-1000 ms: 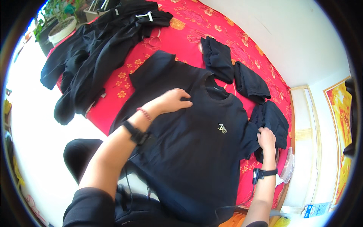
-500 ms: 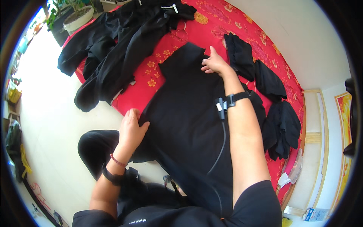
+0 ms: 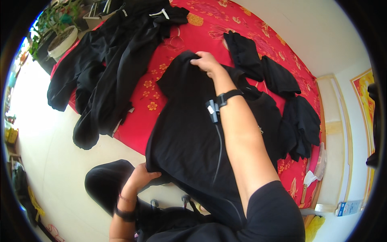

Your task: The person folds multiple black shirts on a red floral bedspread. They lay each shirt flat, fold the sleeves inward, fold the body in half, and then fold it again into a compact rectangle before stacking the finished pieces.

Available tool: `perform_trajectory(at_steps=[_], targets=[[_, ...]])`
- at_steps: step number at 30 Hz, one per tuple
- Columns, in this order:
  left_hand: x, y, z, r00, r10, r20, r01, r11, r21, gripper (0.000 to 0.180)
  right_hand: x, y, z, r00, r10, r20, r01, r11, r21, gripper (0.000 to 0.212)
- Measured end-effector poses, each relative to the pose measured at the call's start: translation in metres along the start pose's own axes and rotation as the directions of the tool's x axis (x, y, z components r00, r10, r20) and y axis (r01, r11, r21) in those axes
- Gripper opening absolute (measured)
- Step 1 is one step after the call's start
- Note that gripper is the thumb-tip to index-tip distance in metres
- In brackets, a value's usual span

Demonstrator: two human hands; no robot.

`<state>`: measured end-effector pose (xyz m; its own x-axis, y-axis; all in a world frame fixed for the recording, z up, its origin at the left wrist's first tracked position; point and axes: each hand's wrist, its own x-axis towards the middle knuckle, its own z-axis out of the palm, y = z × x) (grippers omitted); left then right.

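Clearly, the black T-shirt (image 3: pixel 189 129) stretches between left hand (image 3: pixel 142 177) and right hand (image 3: pixel 207 64).

Black T-shirt (image 3: pixel 185 133) partly hidden behind the right forearm (image 3: pixel 248 145)
The forearm covers most of the pale chest print (image 3: pixel 261 130), the rest too small to make out; the left hand (image 3: pixel 141 176) has most of its fingers out of sight at the shirt's side edge; the shirt's near end blends into the person's dark clothing (image 3: pixel 270 218); the dark lens rim cuts off the wall picture (image 3: pixel 364 94) and potted plants (image 3: pixel 50 26).
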<state>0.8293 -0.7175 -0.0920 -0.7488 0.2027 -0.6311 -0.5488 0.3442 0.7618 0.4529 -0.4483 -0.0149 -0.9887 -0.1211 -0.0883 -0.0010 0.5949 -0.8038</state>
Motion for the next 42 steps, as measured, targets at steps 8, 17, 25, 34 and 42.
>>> perform_trajectory(at_steps=[8, 17, 25, 34, 42], targets=[[-0.064, 0.019, -0.032, 0.988, 0.136, 0.075, -0.114, 0.962, -0.249, 0.038, -0.030, 0.001, -0.062, 0.993, 0.113, 0.012, -0.089, 0.702, 0.707, 0.024], [-0.138, 0.093, 0.006, 0.848, 0.434, 0.304, -0.513, 0.815, 0.270, 0.024, -0.050, 0.032, -0.110, 0.994, 0.061, -0.092, 0.050, 0.489, 0.871, 0.026], [-0.072, 0.085, 0.157, 0.399, 0.457, 0.795, -0.730, 0.683, -0.026, 0.015, -0.197, 0.138, -0.216, 0.854, 0.498, -0.153, -0.065, 0.394, 0.917, 0.052], [-0.057, 0.051, 0.208, 0.207, 0.314, 0.927, -0.864, 0.503, 0.022, 0.022, -0.413, 0.127, -0.194, 0.845, 0.535, -0.010, -0.487, 0.776, 0.400, 0.077], [-0.031, 0.027, 0.119, 0.897, 0.424, 0.122, -0.440, 0.877, 0.192, 0.018, -0.559, 0.069, -0.063, 0.861, 0.503, 0.069, -0.508, 0.856, 0.100, 0.052]])
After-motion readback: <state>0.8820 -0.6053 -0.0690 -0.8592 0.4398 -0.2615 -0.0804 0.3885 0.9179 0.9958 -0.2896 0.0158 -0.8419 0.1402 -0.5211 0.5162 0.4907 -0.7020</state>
